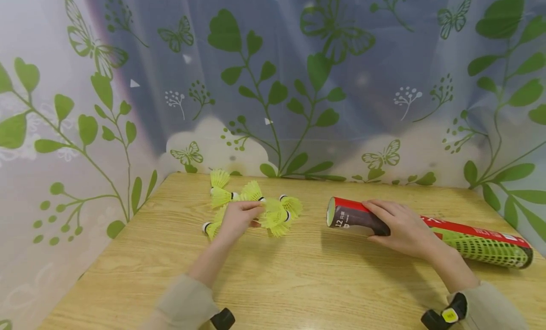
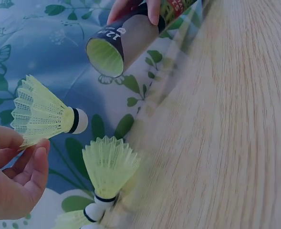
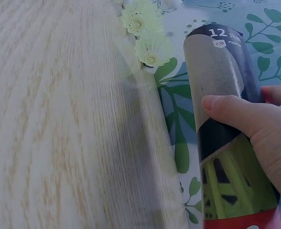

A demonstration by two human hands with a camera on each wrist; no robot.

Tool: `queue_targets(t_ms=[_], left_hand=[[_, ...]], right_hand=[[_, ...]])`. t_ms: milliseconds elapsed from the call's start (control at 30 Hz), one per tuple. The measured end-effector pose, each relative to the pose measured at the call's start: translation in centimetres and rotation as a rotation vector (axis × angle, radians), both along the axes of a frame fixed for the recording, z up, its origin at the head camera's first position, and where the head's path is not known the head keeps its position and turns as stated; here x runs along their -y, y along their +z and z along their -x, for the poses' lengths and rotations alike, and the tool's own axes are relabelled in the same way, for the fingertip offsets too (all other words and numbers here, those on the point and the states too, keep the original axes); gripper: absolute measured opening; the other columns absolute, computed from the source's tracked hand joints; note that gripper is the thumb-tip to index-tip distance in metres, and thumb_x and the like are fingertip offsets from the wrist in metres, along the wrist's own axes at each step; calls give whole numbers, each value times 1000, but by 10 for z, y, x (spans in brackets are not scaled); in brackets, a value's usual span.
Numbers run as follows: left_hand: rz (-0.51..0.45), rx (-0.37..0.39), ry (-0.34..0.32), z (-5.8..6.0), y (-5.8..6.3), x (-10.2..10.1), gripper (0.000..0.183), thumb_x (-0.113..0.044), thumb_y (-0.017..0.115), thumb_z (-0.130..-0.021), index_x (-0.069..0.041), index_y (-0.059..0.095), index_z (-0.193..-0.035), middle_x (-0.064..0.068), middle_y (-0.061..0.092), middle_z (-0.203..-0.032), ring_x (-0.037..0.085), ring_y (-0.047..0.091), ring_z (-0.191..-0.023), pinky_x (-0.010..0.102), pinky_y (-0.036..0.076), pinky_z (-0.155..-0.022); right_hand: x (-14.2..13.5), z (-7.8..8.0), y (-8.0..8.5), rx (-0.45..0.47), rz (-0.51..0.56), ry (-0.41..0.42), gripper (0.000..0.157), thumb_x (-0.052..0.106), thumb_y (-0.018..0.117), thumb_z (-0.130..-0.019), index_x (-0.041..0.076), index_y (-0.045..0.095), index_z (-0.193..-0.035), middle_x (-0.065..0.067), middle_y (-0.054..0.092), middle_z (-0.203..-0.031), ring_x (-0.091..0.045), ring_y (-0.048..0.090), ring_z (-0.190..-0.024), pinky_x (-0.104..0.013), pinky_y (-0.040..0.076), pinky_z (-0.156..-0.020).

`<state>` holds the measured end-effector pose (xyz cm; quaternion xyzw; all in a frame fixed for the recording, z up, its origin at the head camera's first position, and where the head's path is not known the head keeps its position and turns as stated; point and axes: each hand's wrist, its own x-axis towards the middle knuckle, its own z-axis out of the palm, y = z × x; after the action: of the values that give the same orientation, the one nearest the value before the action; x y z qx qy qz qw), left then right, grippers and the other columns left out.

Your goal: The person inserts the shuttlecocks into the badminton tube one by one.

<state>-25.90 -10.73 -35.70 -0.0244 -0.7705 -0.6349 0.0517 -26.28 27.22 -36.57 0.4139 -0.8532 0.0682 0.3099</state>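
My left hand [image 1: 240, 219] pinches a yellow shuttlecock [image 2: 45, 114] by the edge of its skirt. Its white cork with a black band points toward the tube. Around that hand, several more yellow shuttlecocks [image 1: 219, 178] are grouped on the table; one [image 2: 109, 164] appears below the held one in the left wrist view. On the right, my right hand [image 1: 401, 225] grips a shuttlecock tube [image 1: 482, 242] printed red, black and green, thumb on one side. The tube's open mouth [image 2: 106, 57] faces left, and its interior looks pale green. Whatever lies deeper inside is hidden.
The wooden table [image 1: 298, 282] runs back to a blue and white curtain [image 1: 273, 83] with green leaves and butterflies. A paler stretch of curtain [image 1: 55, 154] borders the left side. Dark wrist devices [image 1: 445, 313] sit at both cuffs.
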Motion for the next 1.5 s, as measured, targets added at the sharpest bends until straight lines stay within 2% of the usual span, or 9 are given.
queue_targets(t_ms=[200,233,333,400,567,833,1100,1267,1500], left_hand=[[-88,31,-62,3,1,-15,29,-2,60,-88,10,62,-114,26,58,-120,16,62,-80,42,55,-76],[-93,32,-71,3,2,-18,29,-2,60,-88,10,62,-114,26,58,-120,15,62,-82,43,54,-77],[-97,32,-91,4,1,-24,29,-3,60,-89,10,62,-115,25,57,-121,20,61,-89,43,54,-77],[-73,31,-89,5,0,-29,28,-4,60,-89,8,63,-114,24,59,-121,21,61,-90,39,55,-75],[-13,11,-75,8,-4,-41,25,-6,63,-87,4,67,-109,21,63,-115,15,60,-82,26,55,-62],[-11,-19,-84,13,-4,-58,24,-8,66,-85,2,70,-106,18,67,-107,7,56,-64,23,52,-57],[2,-100,-106,16,-6,-75,20,-7,65,-86,3,70,-102,15,68,-98,8,53,-54,26,52,-56],[3,-167,-111,19,-7,-85,15,-4,65,-84,4,70,-96,14,68,-91,7,54,-61,24,52,-55],[3,-229,-134,22,-13,-97,10,-1,66,-84,4,68,-92,14,66,-88,7,57,-66,34,54,-58]], right_hand=[[0,0,0,-4,7,-6,79,67,43,-83,3,53,-128,-16,58,-118,-34,56,-102,-53,46,-79],[0,0,-1,-6,10,-5,80,68,33,-84,3,53,-128,-16,58,-118,-34,56,-102,-53,45,-79],[0,-1,-1,-5,18,-3,81,68,33,-84,3,53,-128,-16,58,-118,-33,56,-102,-53,45,-79],[0,-1,-1,-6,19,-4,81,68,34,-84,3,53,-128,-16,58,-118,-33,56,-102,-53,45,-79],[-1,-1,-2,-15,16,-4,80,68,34,-84,3,53,-127,-16,59,-117,-33,56,-101,-52,46,-78],[-2,-1,-2,-13,16,8,78,66,35,-85,3,53,-128,-16,59,-117,-33,56,-102,-52,46,-78],[-1,-2,-1,-18,21,-7,80,68,34,-84,3,54,-127,-16,59,-117,-33,56,-101,-52,46,-79],[-1,-3,0,-10,19,-12,80,68,34,-84,3,53,-128,-16,59,-117,-33,56,-102,-52,45,-79],[-2,-2,2,11,15,-24,81,68,33,-84,4,52,-131,-16,58,-119,-33,56,-103,-53,44,-81]])
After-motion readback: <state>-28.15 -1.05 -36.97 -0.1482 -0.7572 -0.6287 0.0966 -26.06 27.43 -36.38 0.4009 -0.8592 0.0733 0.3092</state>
